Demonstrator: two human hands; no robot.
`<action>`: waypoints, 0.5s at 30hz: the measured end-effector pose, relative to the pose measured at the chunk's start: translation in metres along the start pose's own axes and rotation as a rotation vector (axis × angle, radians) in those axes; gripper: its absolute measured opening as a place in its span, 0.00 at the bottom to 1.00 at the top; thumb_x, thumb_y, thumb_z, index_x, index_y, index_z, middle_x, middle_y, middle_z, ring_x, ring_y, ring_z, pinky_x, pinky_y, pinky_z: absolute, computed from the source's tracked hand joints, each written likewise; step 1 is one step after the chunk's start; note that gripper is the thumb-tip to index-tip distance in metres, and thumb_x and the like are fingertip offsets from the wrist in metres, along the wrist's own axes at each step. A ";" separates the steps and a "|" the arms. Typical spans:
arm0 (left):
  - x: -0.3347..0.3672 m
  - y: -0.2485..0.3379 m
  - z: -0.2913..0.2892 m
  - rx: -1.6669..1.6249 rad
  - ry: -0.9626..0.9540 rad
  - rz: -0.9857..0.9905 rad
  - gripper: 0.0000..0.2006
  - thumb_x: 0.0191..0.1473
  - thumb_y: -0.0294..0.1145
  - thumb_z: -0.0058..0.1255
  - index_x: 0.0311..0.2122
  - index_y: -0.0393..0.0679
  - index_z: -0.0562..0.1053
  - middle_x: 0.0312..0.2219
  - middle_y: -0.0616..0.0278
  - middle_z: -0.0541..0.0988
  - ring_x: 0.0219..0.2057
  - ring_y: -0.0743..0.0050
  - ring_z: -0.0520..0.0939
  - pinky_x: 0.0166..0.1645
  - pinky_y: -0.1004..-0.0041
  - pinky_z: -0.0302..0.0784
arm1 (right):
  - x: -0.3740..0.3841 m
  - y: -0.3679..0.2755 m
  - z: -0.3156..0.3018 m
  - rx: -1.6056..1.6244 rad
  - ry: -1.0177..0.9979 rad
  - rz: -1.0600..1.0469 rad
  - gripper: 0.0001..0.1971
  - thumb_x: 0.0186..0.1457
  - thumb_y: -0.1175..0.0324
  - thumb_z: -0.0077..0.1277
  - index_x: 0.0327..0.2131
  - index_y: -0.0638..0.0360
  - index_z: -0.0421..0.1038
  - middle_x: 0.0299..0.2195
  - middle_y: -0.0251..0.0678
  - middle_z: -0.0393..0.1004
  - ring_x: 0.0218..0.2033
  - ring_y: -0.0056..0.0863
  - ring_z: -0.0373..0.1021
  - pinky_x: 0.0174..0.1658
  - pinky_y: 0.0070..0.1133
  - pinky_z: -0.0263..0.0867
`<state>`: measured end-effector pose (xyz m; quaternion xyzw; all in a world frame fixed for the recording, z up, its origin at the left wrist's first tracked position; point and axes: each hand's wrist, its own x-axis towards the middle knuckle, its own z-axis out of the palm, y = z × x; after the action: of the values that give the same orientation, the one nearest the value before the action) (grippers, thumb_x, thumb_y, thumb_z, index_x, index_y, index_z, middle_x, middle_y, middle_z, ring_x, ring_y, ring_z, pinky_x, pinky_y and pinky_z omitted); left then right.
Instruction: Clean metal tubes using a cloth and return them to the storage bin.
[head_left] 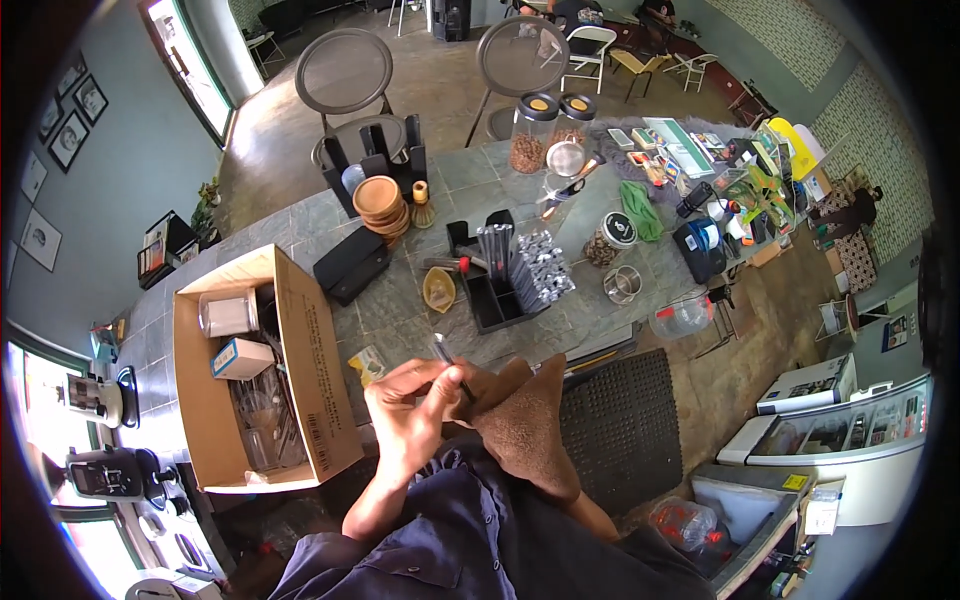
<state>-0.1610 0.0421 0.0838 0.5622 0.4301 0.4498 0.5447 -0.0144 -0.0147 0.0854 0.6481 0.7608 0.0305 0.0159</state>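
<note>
Left hand [405,395] pinches a slim dark utensil [450,362], its length slanting up and away; right hand [520,420], just beside, clutches a brown cloth [535,440] around its lower end.

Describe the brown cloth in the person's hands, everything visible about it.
The brown cloth is a matte, suede-like piece, tan to dark brown, draped in soft folds with one corner pointing up near the counter edge. It covers the right hand, which cannot be seen beneath it, and hangs down over that forearm. It is wrapped about the lower end of a thin dark metal utensil, whose upper end sticks out. The left hand grips the utensil beside it.
</note>
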 end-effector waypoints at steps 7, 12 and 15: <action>0.057 0.015 0.044 -0.063 0.100 0.095 0.09 0.62 0.27 0.62 0.40 0.31 0.83 0.30 0.54 0.85 0.26 0.77 0.82 0.33 0.77 0.79 | -0.009 0.064 -0.008 0.012 -0.178 -0.012 0.19 0.48 0.62 0.64 0.44 0.31 0.71 0.41 0.18 0.61 0.35 0.30 0.65 0.39 0.44 0.62; 0.107 0.014 0.065 0.072 0.587 0.355 0.10 0.66 0.31 0.58 0.43 0.35 0.84 0.32 0.60 0.86 0.26 0.82 0.80 0.30 0.79 0.79 | -0.013 0.102 0.007 0.092 -0.150 -0.043 0.15 0.48 0.61 0.63 0.41 0.38 0.72 0.35 0.22 0.65 0.35 0.31 0.68 0.38 0.41 0.61; 0.138 -0.012 0.083 0.118 0.489 0.483 0.07 0.65 0.26 0.57 0.41 0.36 0.84 0.30 0.63 0.86 0.26 0.85 0.79 0.30 0.82 0.75 | -0.016 0.116 0.013 0.149 -0.140 -0.087 0.14 0.48 0.61 0.63 0.39 0.41 0.72 0.31 0.24 0.67 0.35 0.31 0.69 0.37 0.39 0.60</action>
<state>-0.0485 0.1582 0.0764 0.5536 0.4277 0.6616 0.2699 0.1035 -0.0117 0.0799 0.6144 0.7853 -0.0720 0.0222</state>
